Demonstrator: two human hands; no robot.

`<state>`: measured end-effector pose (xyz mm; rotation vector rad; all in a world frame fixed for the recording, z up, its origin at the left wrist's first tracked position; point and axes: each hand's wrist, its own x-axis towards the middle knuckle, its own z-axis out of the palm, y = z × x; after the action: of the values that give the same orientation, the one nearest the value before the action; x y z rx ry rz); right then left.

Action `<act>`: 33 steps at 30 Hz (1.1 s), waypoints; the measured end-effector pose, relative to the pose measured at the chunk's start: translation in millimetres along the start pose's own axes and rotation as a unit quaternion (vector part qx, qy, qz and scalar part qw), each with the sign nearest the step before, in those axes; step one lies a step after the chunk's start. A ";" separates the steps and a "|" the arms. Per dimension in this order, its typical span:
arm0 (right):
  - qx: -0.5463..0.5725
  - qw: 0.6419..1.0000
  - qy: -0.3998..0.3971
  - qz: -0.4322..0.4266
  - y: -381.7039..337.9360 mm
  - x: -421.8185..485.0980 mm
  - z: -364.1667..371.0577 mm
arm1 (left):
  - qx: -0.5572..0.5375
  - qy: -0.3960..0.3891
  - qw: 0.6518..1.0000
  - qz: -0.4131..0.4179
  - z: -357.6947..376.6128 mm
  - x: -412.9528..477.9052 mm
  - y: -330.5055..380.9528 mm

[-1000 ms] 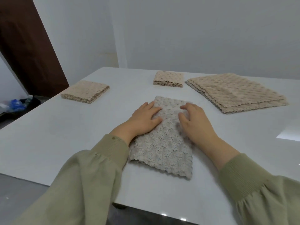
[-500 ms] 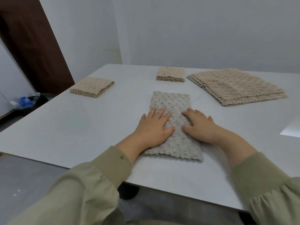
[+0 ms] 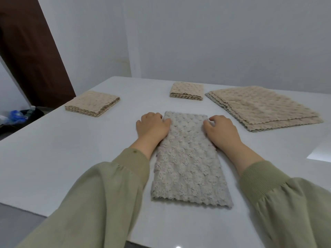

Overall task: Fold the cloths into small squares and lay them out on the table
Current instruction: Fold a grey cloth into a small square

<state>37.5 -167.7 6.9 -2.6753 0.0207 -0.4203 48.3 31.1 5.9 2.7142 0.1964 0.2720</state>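
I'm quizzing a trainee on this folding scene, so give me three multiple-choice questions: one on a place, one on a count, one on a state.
1. Where does the stack of unfolded cloths lie relative to the grey cloth?
A) to its left
B) to its right
C) under it

2. How many folded tan squares are on the table?
A) one
B) two
C) four

3. What state is the grey cloth in?
A) balled up
B) hanging off the edge
C) folded into a long flat strip

Key:
1 B, the stack sits to the right of the strip.
2 B, one is at the left and one at the far middle.
3 C, it lies flat and narrow.
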 end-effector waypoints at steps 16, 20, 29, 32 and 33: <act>-0.040 0.998 -0.054 0.002 1.3 30.6 11.2 | -0.268 -0.011 0.963 0.027 -0.1 14.4 6.2; -0.014 0.997 -0.075 0.014 2.1 32.5 7.9 | -0.419 -0.016 0.907 0.030 -3.8 13.0 9.9; 0.296 0.952 -0.047 0.058 1.8 25.4 -4.2 | -0.528 -0.016 0.849 0.016 -8.6 11.1 10.5; 0.430 0.898 -0.048 0.079 2.7 26.0 -4.3 | -0.532 -0.020 0.846 0.017 -8.1 12.4 9.1; 0.428 0.899 -0.044 0.083 3.2 27.6 -3.8 | -0.535 -0.026 0.845 0.015 -7.9 13.1 8.8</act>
<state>62.9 -174.3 16.8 -1.7973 0.0287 -0.1830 60.1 28.4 18.7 1.6016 -0.0274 0.2180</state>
